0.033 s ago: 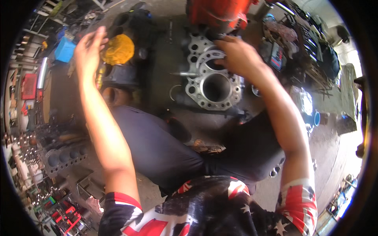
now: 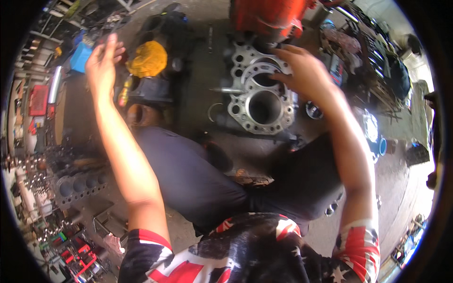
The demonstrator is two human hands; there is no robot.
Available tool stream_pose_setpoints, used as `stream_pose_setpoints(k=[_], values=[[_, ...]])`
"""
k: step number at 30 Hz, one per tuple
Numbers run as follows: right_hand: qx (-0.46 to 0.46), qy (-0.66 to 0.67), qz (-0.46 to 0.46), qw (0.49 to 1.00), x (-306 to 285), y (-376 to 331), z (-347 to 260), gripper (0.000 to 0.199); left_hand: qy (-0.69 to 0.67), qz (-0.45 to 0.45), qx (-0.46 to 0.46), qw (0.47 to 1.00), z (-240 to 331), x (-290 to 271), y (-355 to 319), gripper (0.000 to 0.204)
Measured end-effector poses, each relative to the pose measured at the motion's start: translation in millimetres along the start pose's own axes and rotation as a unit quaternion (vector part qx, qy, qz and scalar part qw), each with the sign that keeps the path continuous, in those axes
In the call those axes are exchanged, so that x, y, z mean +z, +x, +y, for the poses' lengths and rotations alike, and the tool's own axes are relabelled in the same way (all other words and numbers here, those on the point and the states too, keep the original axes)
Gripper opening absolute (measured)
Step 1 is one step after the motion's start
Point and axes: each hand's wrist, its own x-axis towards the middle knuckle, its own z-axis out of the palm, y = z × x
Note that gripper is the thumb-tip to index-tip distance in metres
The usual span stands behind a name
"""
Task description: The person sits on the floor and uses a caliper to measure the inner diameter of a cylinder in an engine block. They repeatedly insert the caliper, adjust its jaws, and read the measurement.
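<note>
My left hand point(image 2: 101, 65) is raised at the left, open with its fingers apart and nothing in it. It is nearest to a yellow cloth-like lump point(image 2: 148, 59) and a blue box-like object point(image 2: 81, 57). My right hand point(image 2: 306, 70) hovers over the far right side of a grey metal engine block point(image 2: 242, 118) with large round bores. Its thumb and fingers are apart. Between them and the block's far bore lies a flat metal ring point(image 2: 251, 70); whether the fingertips touch it I cannot tell. A slim metal rod point(image 2: 225, 89) sticks out at the block's left.
A red-orange machine part point(image 2: 266, 19) stands just beyond the block. A thin curved ring point(image 2: 210, 112) lies left of it. Tools and parts crowd the right side, with a blue ring-shaped object point(image 2: 381, 146). A red case point(image 2: 38, 100) is at the far left.
The view has shifted slightly, so the block appears further right. My left hand has moved a little left, away from the yellow lump. My right hand has drawn slightly right.
</note>
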Motion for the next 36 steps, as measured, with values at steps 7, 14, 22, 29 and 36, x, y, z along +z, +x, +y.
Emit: stream_pose_setpoints(k=[7, 14, 22, 29, 36], values=[[0.309, 0.026, 0.067, 0.948, -56, -178, 42, 0.044, 0.118, -0.047, 0.061, 0.990, -105, -68, 35, 0.042], [0.472, 0.088, 0.269, 0.835, -14, -313, 6, 0.032, 0.183, -0.161, 0.015, 0.970, -141, -50, 24, 0.044], [0.578, 0.186, 0.313, 0.730, -34, -340, 90, 0.032, -0.009, -0.243, -0.059, 0.968, -99, -50, -87, 0.050], [0.549, 0.172, 0.295, 0.763, 1, -270, 230, 0.056, -0.031, -0.186, -0.165, 0.968, -39, -59, -202, 0.059], [0.590, 0.021, 0.194, 0.784, 22, -191, 316, 0.074, 0.267, -0.073, 0.029, 0.960, -20, -48, -253, 0.056]])
